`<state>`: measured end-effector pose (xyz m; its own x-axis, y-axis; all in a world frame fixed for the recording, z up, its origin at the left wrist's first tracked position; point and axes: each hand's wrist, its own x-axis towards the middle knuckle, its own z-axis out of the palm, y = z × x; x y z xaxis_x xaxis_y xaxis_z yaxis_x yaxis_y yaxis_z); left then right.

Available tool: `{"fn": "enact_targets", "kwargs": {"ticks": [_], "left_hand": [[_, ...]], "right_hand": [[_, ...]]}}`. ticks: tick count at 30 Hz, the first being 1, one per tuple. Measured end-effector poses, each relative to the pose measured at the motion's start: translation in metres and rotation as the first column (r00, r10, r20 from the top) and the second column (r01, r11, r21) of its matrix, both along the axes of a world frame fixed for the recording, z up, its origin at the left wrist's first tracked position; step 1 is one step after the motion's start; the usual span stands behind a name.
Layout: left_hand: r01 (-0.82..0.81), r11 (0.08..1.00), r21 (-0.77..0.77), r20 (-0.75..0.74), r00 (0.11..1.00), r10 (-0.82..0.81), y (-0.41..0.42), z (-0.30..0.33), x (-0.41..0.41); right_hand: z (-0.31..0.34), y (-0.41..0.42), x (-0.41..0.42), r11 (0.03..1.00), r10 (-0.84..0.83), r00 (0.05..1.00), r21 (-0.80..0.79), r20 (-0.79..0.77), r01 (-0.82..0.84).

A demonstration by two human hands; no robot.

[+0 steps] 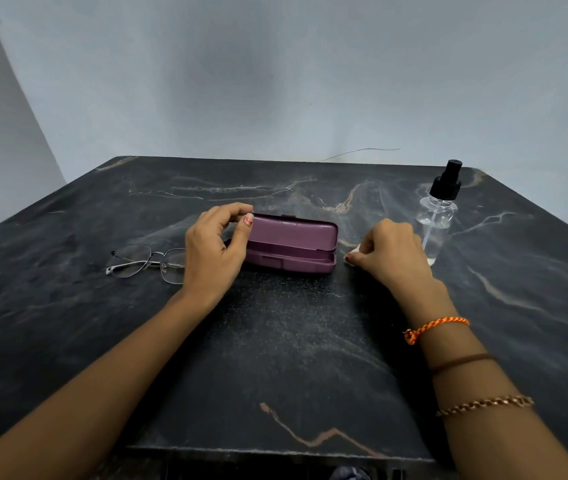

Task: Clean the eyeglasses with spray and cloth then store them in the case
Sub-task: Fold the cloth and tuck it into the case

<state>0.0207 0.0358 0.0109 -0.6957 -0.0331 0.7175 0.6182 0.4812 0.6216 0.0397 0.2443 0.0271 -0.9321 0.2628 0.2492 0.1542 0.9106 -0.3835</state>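
A purple eyeglass case (291, 244) lies at the middle of the frame on the dark marbled worktop (275, 341), its lid lifted partway so a narrow gap shows along the front edge. The person's left hand (215, 249) is at the case's left end, thumb and fingers pinched on the lid's corner, holding it up. Just left of that hand, the wire-framed eyeglasses (145, 264) rest on the worktop, one lens partly hidden behind the hand. The right hand (388, 252) sits just beside the case's right end, fingers curled down around a small bit of white cloth (354, 250) that peeks out at the fingertips; most of it is hidden. Behind that hand, toward the right of the frame, stands a clear spray bottle (436, 216) with a black pump top, upright. On the right forearm are an orange thread band (435, 326), a thin brown band (462, 362) and a chain bracelet (485, 403).
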Motion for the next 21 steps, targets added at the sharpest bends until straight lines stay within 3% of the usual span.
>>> {"fn": "enact_targets", "kwargs": {"ticks": [9,14,17,21], "left_hand": [[0.006,0.999,-0.039,-0.006,1.0,-0.007,0.0,0.001,0.001],[-0.014,1.0,-0.017,-0.043,0.999,0.013,0.001,0.002,0.002],[0.01,1.0,0.016,-0.051,0.999,-0.009,0.001,0.004,0.001],[0.11,0.99,0.084,-0.02,0.994,-0.109,0.003,0.006,0.003]], "right_hand": [[-0.006,-0.002,-0.001,0.999,-0.007,0.996,0.048,-0.087,0.011],[-0.002,-0.001,-0.001,0.992,-0.071,0.942,-0.124,-0.327,0.031],[0.005,-0.008,0.002,0.975,-0.072,0.876,-0.219,-0.477,-0.039],[0.012,-0.017,0.003,0.894,-0.125,0.826,-0.424,-0.55,-0.147]]}}
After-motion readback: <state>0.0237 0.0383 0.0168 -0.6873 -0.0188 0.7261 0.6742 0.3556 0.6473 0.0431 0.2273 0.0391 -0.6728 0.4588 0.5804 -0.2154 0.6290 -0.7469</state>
